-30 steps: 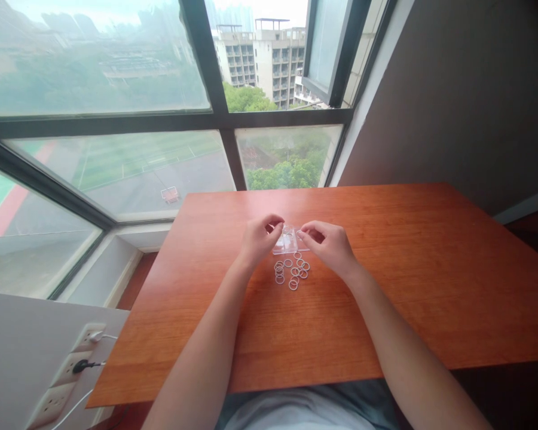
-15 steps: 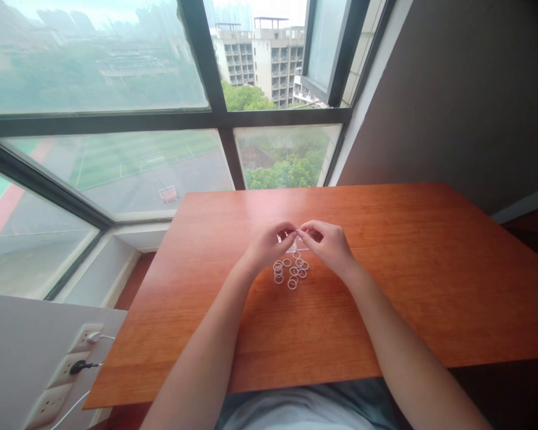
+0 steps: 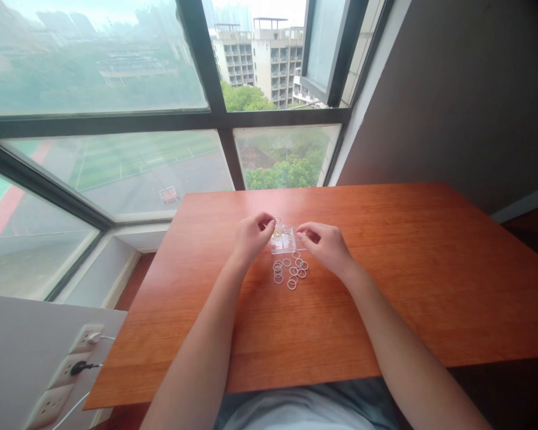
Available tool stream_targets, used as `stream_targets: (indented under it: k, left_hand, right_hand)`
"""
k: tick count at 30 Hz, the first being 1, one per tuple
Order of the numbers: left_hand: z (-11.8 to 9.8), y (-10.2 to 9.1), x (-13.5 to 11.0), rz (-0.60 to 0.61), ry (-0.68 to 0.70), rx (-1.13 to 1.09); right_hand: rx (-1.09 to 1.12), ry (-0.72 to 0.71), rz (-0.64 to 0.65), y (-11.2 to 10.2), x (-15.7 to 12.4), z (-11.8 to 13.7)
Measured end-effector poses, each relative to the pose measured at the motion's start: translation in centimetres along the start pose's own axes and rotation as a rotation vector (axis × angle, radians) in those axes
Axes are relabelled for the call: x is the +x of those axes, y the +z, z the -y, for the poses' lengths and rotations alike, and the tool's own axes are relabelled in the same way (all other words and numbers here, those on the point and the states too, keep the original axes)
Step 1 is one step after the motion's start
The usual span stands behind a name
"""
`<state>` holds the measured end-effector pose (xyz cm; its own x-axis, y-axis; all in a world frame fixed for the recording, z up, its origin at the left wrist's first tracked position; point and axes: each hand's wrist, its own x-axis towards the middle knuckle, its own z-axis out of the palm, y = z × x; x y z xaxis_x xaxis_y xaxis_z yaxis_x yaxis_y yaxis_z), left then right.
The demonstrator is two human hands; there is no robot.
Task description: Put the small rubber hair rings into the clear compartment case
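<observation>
My left hand (image 3: 254, 235) is pinched at the left side of a small clear plastic box (image 3: 283, 246). A thin pale ring (image 3: 277, 220) shows at its fingertips. Small gold and silvery pieces lie inside the box, too small to name. Just right of the box, my right hand (image 3: 321, 240) has thumb and index finger pressed together; whatever they may hold is too small to make out. Several pale rings (image 3: 292, 285) lie loose in front of the box, some overlapping.
The hands work above a reddish-brown wooden table (image 3: 412, 269). Windows with dark frames (image 3: 224, 119) stand beyond its far edge. Wall sockets (image 3: 67, 367) with plugged-in cables are beside its left edge, and a grey wall (image 3: 457, 101) rises at the right.
My hands were together at the fingertips over the box; now they are apart. The left one has moved left with a ring, uncovering the box. The loose rings stay put.
</observation>
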<state>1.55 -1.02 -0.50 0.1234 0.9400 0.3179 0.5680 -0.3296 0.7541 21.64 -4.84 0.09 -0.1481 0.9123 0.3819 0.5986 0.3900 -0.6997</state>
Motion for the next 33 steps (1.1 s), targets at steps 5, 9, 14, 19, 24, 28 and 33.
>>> stream_targets:
  k: [5,9,14,19,24,28,33]
  left_hand:
    - [-0.2,0.5,-0.1,0.017,0.010,-0.007]
    - [-0.3,1.1,-0.3,0.054,0.012,-0.020]
    - [-0.3,1.2,-0.3,0.050,0.030,-0.015]
    - [-0.4,1.1,-0.3,0.052,0.037,-0.013]
    - [-0.5,0.9,-0.3,0.052,0.023,-0.012]
    - [-0.5,0.8,-0.3,0.044,0.016,-0.006]
    - [-0.6,0.9,-0.2,0.050,0.033,-0.008]
  right_hand:
    - [-0.002,-0.005,0.037,0.2,0.0,-0.1]
    - [-0.006,-0.003,0.079,0.2,0.0,-0.1]
    - [-0.005,0.001,0.099,0.2,-0.1,0.0]
    - [-0.008,-0.022,0.248,0.1,-0.3,0.3]
    - [-0.034,-0.028,0.552,-0.2,-0.8,0.6]
    - [-0.075,-0.011,0.667,-0.5,-1.1,0.9]
    - [-0.057,-0.013,0.700,-0.5,-1.1,1.2]
